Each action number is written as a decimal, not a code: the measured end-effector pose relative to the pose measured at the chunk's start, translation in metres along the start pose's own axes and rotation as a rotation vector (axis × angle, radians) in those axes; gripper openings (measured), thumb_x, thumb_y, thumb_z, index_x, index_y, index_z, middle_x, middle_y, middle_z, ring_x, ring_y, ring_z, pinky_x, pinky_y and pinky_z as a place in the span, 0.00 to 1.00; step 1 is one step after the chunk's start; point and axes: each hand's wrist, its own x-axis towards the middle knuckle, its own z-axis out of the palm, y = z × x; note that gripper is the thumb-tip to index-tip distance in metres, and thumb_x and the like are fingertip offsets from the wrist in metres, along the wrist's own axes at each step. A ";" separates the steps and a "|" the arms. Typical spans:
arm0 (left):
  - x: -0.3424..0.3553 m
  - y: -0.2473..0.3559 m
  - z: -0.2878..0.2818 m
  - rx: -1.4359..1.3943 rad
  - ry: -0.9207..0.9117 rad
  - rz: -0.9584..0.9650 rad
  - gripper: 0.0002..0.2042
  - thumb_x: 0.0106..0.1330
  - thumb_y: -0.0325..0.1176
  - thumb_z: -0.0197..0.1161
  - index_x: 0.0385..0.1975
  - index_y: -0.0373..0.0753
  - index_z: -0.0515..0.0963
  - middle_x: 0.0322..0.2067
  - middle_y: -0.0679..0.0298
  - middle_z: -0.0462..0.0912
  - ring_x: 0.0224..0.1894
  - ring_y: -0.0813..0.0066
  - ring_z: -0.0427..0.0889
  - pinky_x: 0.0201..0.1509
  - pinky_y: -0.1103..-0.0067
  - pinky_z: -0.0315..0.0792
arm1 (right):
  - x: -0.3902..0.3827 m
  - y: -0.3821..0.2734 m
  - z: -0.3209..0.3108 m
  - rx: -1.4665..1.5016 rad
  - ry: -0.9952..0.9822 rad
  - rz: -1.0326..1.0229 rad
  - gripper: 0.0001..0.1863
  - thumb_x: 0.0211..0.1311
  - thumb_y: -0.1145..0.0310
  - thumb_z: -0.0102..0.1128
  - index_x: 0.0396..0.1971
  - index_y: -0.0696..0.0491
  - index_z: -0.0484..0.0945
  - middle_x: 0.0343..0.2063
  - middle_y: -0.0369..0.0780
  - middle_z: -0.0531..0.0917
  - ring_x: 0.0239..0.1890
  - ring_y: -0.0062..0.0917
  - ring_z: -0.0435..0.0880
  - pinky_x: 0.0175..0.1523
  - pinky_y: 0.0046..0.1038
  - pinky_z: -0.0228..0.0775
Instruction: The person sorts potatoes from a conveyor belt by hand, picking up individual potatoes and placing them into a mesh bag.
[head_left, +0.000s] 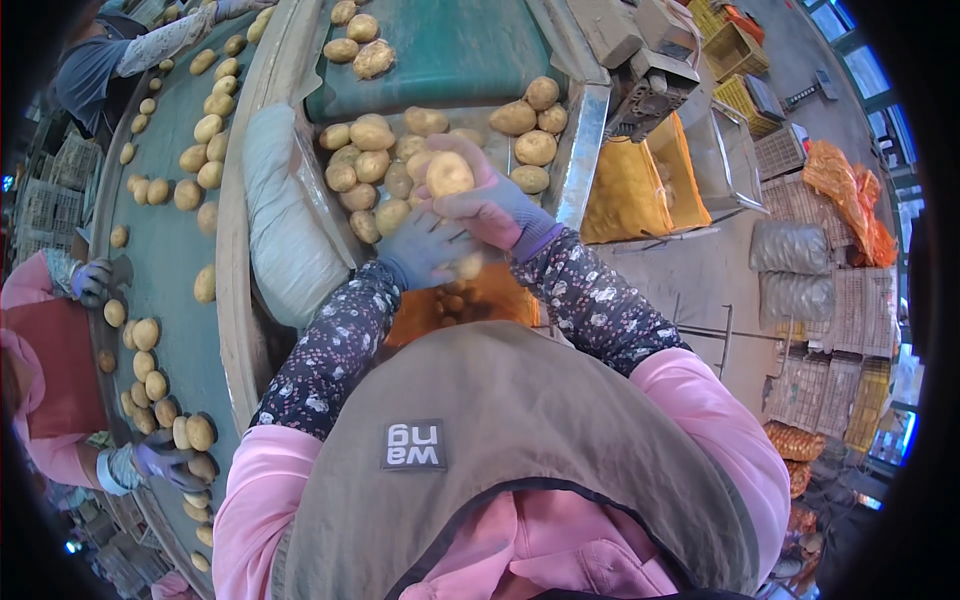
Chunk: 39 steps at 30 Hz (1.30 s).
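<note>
My right hand (492,205), in a glove with a purple cuff, is closed around a pale potato (449,174) above the metal chute tray (480,122). Just left of it and a little nearer to me, my gloved left hand (428,247) has its fingers stretched out, back upward. Close to its fingertips is a blurred potato (467,266); whether the hand touches it I cannot tell. Several potatoes (371,164) lie in the tray beyond my hands. Below them, against my apron, hangs an orange bag (512,300) with potatoes inside.
A green conveyor belt (450,50) ends at the tray. On the left runs another belt (165,260) carrying potatoes, with gloved co-workers along it. A white padded bag (285,215) lines the tray's left side. To the right are an orange sack (625,190), a motor (650,95) and stacked crates (865,310).
</note>
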 end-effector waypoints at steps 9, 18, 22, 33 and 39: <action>-0.005 -0.004 0.019 -0.047 0.026 0.042 0.31 0.54 0.50 0.68 0.62 0.63 0.75 0.63 0.68 0.72 0.67 0.61 0.68 0.73 0.56 0.59 | 0.000 0.002 0.002 -0.098 -0.016 -0.030 0.36 0.52 0.89 0.64 0.62 0.47 0.70 0.55 0.38 0.76 0.56 0.29 0.80 0.58 0.32 0.79; -0.001 -0.002 0.006 -0.048 0.077 0.015 0.30 0.56 0.51 0.67 0.63 0.59 0.76 0.62 0.68 0.76 0.64 0.62 0.71 0.75 0.56 0.58 | -0.005 0.004 -0.009 -0.972 0.070 -0.384 0.22 0.59 0.73 0.71 0.52 0.54 0.75 0.50 0.45 0.79 0.58 0.33 0.80 0.55 0.33 0.79; 0.006 0.004 -0.009 -0.046 -0.091 -0.018 0.20 0.59 0.52 0.65 0.50 0.54 0.82 0.53 0.64 0.80 0.59 0.62 0.74 0.68 0.54 0.63 | 0.028 0.047 -0.019 -0.779 0.328 -0.114 0.25 0.70 0.61 0.59 0.63 0.56 0.71 0.48 0.42 0.79 0.48 0.30 0.82 0.51 0.29 0.77; -0.005 0.002 0.002 -0.023 0.148 0.079 0.21 0.61 0.52 0.66 0.52 0.55 0.79 0.58 0.62 0.76 0.66 0.53 0.69 0.69 0.54 0.65 | 0.025 -0.009 -0.056 -1.528 0.832 -0.286 0.37 0.58 0.55 0.68 0.66 0.53 0.68 0.63 0.58 0.66 0.63 0.57 0.71 0.68 0.44 0.67; -0.011 0.002 0.016 -0.004 0.207 -0.002 0.26 0.63 0.54 0.63 0.61 0.53 0.76 0.70 0.56 0.66 0.72 0.44 0.59 0.76 0.45 0.52 | 0.021 -0.015 -0.068 -1.770 0.817 -0.108 0.32 0.60 0.51 0.63 0.63 0.48 0.72 0.67 0.61 0.58 0.63 0.65 0.68 0.70 0.48 0.64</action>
